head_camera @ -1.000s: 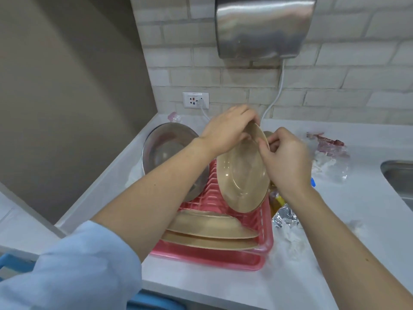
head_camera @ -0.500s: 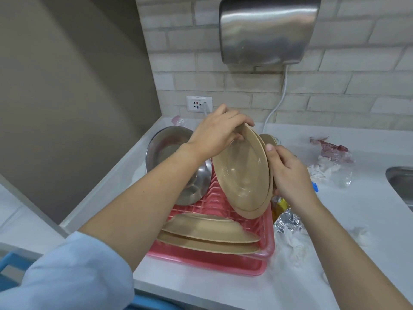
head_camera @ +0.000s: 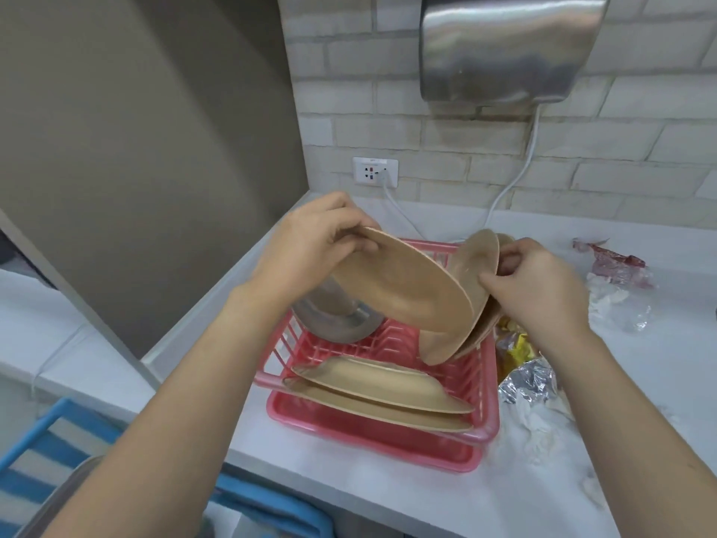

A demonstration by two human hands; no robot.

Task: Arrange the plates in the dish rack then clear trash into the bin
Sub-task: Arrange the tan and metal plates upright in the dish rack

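Left hand point(head_camera: 310, 246): grips tan plate point(head_camera: 403, 289) rim, frame centre | Right hand point(head_camera: 539, 289): pinches upright plates point(head_camera: 473, 266) | Pink dish rack point(head_camera: 388, 440) on desk point(head_camera: 485, 498): two flat plates point(head_camera: 372, 386), steel bowl point(head_camera: 337, 320) | Trash point(head_camera: 531, 382): right of rack

Left hand point(head_camera: 314, 242) raised, fingers curled over tan plate point(head_camera: 403, 281) rim, thumb beneath. Right hand point(head_camera: 539, 289) pinches upright plate point(head_camera: 475, 266) edge at fingertips.
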